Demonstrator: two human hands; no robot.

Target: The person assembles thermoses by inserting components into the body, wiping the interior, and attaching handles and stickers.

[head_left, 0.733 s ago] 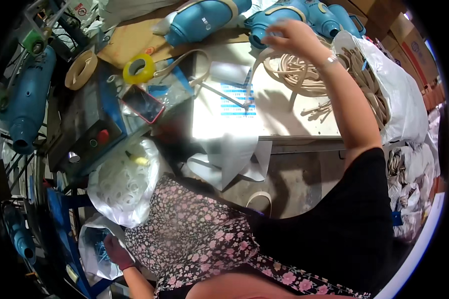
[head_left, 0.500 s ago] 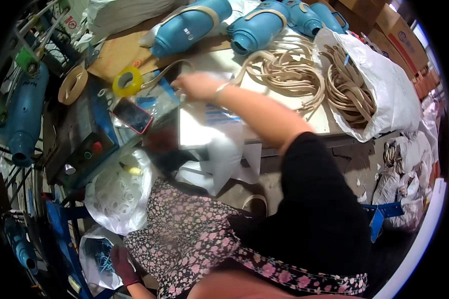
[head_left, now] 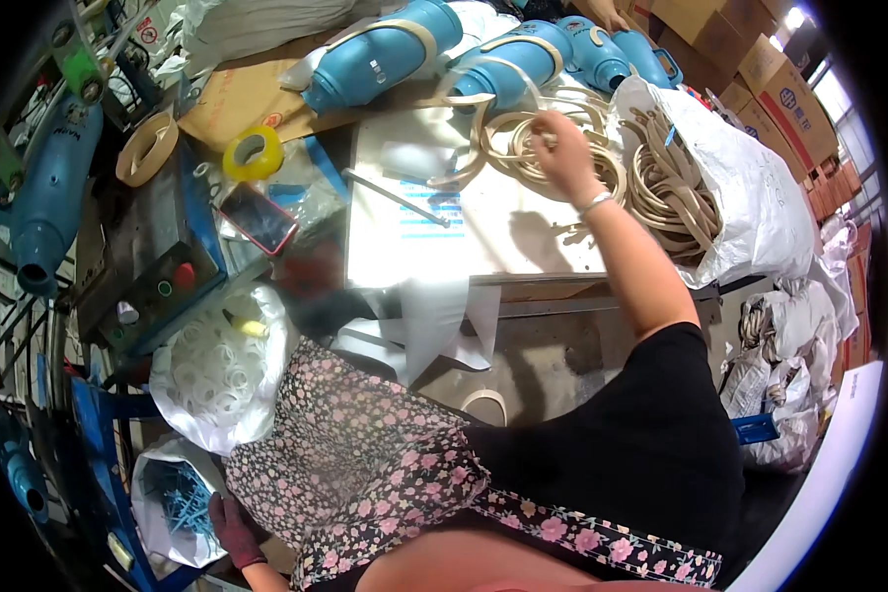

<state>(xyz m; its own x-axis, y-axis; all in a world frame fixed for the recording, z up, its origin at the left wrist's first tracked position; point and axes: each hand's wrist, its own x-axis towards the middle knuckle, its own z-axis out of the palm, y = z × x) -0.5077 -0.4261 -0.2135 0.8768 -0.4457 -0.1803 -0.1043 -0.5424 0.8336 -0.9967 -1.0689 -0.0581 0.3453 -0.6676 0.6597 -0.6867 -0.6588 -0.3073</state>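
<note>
My right hand (head_left: 564, 158) is raised over the right part of the white board (head_left: 513, 242), fingers closed on a beige strap (head_left: 538, 91). Part of that strap arcs up in front of the blue bottle casings (head_left: 513, 64). Beneath and beyond the hand lies a coil of beige straps (head_left: 607, 173). My left hand (head_left: 232, 533), in a dark red glove, is low at the left. Its fingers are stretched out along the rim of a white bag (head_left: 153, 513) holding thin blue sticks (head_left: 189, 503); nothing shows in them.
A thin grey rod (head_left: 400, 199) lies on the board. Left of it are a phone (head_left: 259, 217), a yellow tape roll (head_left: 254, 154) and a machine box (head_left: 158, 257) with buttons. A bag of white rings (head_left: 212, 380) stands below. More straps fill a white sack (head_left: 760, 197) at right.
My right hand has swept right, from beside the tape roll to above the strap coil, carrying the strap. The grey rod on the board now shows. My left hand stays at the bag.
</note>
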